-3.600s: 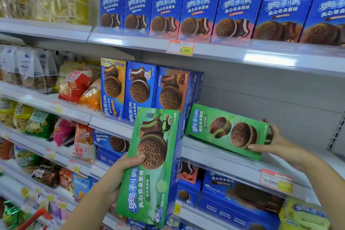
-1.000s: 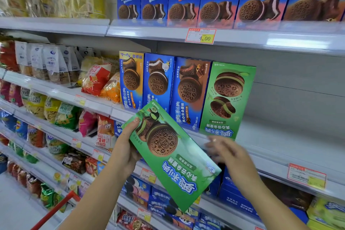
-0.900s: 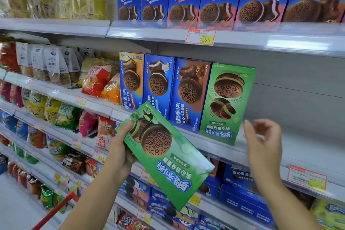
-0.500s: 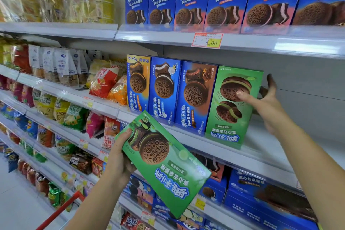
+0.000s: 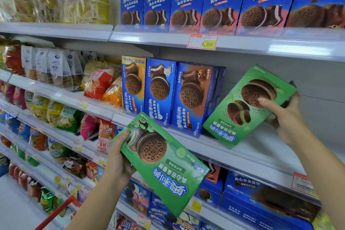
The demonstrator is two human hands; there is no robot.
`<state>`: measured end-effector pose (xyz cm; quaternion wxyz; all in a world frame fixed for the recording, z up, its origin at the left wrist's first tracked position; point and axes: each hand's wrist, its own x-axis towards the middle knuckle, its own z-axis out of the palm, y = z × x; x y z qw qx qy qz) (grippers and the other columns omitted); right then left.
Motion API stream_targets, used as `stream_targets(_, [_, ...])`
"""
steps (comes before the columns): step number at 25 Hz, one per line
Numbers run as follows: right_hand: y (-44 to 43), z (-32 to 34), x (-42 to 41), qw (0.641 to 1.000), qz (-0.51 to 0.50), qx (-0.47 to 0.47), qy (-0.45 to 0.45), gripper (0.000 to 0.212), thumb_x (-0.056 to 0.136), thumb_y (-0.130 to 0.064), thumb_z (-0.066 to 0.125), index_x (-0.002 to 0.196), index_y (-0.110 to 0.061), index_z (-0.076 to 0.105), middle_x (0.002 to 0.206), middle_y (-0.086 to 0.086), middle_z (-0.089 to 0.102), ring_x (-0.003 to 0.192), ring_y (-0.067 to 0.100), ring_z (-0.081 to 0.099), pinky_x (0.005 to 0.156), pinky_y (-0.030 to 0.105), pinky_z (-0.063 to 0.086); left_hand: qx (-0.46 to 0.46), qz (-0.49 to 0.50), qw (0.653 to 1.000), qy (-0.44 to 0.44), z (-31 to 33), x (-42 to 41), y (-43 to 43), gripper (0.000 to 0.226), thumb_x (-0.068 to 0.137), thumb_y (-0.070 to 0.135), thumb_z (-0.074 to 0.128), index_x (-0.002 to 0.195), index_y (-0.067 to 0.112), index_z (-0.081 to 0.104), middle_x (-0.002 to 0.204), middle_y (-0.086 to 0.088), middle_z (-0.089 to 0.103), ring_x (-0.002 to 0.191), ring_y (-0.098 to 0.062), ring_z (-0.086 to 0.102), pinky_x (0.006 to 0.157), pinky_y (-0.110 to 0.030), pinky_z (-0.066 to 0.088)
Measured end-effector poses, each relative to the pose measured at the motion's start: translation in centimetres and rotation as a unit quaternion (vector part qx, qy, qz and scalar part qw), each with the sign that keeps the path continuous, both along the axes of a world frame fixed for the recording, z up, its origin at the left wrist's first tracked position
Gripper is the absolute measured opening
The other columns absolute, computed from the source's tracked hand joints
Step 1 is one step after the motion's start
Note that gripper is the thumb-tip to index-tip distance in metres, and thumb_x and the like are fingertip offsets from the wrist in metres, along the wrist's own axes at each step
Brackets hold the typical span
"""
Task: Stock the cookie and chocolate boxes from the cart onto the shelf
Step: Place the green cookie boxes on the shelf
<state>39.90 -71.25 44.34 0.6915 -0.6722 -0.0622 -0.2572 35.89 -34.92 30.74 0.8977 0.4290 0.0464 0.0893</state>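
- A person's left hand (image 5: 119, 160) grips a green matcha Oreo cake box (image 5: 168, 170) by its upper left end, thumb pressed on the front face and fingers wrapped out of sight behind it.
- That box hangs in the air in front of the middle shelf (image 5: 257, 153), slanting down to the right across the shelf's front edge, its printed name upside down.
- The right hand (image 5: 283, 115) clasps a second green matcha box (image 5: 242, 110) at its upper right end, thumb laid on the pictured cookie and fingers curled round the back.
- This second box leans to the right over the middle shelf, lower corner down near the front edge and just beside the chocolate-flavour blue box (image 5: 194, 97); whether it rests on the shelf cannot be told.
- Left of the chocolate box, two more upright boxes stand in line along the front edge: a blue vanilla-look box (image 5: 160, 91) and an orange-topped box (image 5: 133, 87).
- Snack bags (image 5: 99, 84) fill the shelf's left stretch.
- On the upper shelf, a row of blue Oreo cake boxes (image 5: 214, 7) stands above a price tag (image 5: 202, 41) reading 4.00.
- More blue boxes (image 5: 261, 200) lie on the shelf below.
- A red cart handle (image 5: 57, 211) shows at the lower left.
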Motion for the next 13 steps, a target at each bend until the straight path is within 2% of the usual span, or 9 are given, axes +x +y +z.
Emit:
stream_targets(2, [0.8, 1.0, 0.8, 0.998, 0.003, -0.057, 0.004, 0.145, 0.024, -0.056, 0.092, 0.147, -0.048, 0.015, 0.137, -0.005, 0.055, 0.116, 0.02, 0.06, 0.083, 0.051, 0.056, 0.001, -0.001, 1.0, -0.001, 0.1, 0.2, -0.5, 0.032, 0.087, 0.04, 0.058, 0.108, 0.019, 0.07, 0.104, -0.012, 0.072, 0.101, -0.035, 0.063, 0.097, -0.057, 0.046])
stream_targets(4, [2.2, 1.8, 1.4, 0.993, 0.011, -0.117, 0.015, 0.14, 0.029, -0.063, 0.09, 0.146, -0.052, 0.013, 0.142, -0.002, 0.051, 0.121, 0.024, 0.057, 0.095, 0.057, 0.049, 0.002, 0.006, 1.0, -0.01, 0.3, 0.3, -0.8, 0.028, 0.088, 0.038, 0.058, 0.104, 0.02, 0.071, 0.094, -0.009, 0.074, 0.089, -0.031, 0.065, 0.084, -0.048, 0.052])
stream_targets(7, [3.6, 2.1, 2.0, 0.987, 0.018, -0.155, 0.047, 0.124, 0.053, -0.053, 0.084, 0.152, -0.041, 0.01, 0.144, 0.0, 0.046, 0.124, 0.024, 0.054, 0.102, 0.052, 0.045, 0.001, 0.005, 1.0, -0.007, 0.3, 0.3, -1.3, 0.038, 0.083, 0.04, 0.063, 0.114, 0.017, 0.066, 0.1, -0.011, 0.073, 0.089, -0.031, 0.065, 0.086, -0.051, 0.05])
stream_targets(9, [3.9, 1.4, 1.1, 0.984, -0.025, -0.165, 0.055, 0.118, 0.06, -0.06, 0.079, 0.152, -0.037, 0.009, 0.149, 0.002, 0.04, 0.129, 0.021, 0.048, 0.107, 0.048, 0.041, 0.004, -0.007, 1.0, -0.016, 0.7, 0.1, -1.8, 0.033, 0.087, 0.041, 0.058, 0.111, 0.02, 0.068, 0.094, -0.008, 0.074, 0.083, -0.028, 0.067, 0.082, -0.046, 0.051])
stream_targets(10, [4.1, 0.6, 0.0, 0.984, -0.073, -0.162, 0.031, 0.107, 0.068, -0.06, 0.075, 0.151, -0.035, 0.013, 0.148, 0.003, 0.04, 0.128, 0.016, 0.046, 0.108, 0.043, 0.04, 0.004, -0.012, 1.0, -0.023, 0.9, 0.0, -2.0, 0.03, 0.089, 0.042, 0.055, 0.107, 0.022, 0.069, 0.091, -0.007, 0.074, 0.078, -0.026, 0.067, 0.077, -0.042, 0.051])
stream_targets(11, [4.3, -0.5, -1.4, 0.982, -0.125, -0.14, -0.025, 0.086, 0.08, -0.052, 0.07, 0.149, -0.031, 0.023, 0.14, 0.002, 0.045, 0.123, 0.009, 0.048, 0.105, 0.035, 0.041, 0.009, -0.013, 0.999, -0.029, 1.2, -0.2, -2.3, 0.028, 0.09, 0.042, 0.054, 0.103, 0.024, 0.07, 0.088, -0.006, 0.073, 0.073, -0.025, 0.066, 0.071, -0.04, 0.05])
stream_targets(12, [4.6, -1.9, -3.2, 0.976, -0.161, -0.108, -0.1, 0.06, 0.09, -0.039, 0.064, 0.14, -0.029, 0.035, 0.127, -0.002, 0.052, 0.112, 0.0, 0.051, 0.099, 0.024, 0.043, 0.01, -0.012, 0.999, -0.038, 1.5, -0.4, -2.6, 0.027, 0.09, 0.043, 0.054, 0.1, 0.025, 0.071, 0.087, -0.006, 0.072, 0.07, -0.025, 0.065, 0.067, -0.038, 0.048])
stream_targets(13, [5.3, -3.3, -5.1, 0.971, -0.164, -0.101, -0.138, 0.037, 0.095, -0.029, 0.058, 0.128, -0.031, 0.044, 0.113, -0.008, 0.054, 0.1, -0.008, 0.052, 0.09, 0.015, 0.042, 0.01, -0.007, 0.999, -0.046, 1.6, -0.4, -2.9, 0.026, 0.09, 0.043, 0.054, 0.097, 0.025, 0.071, 0.086, -0.006, 0.072, 0.068, -0.026, 0.063, 0.065, -0.037, 0.046])
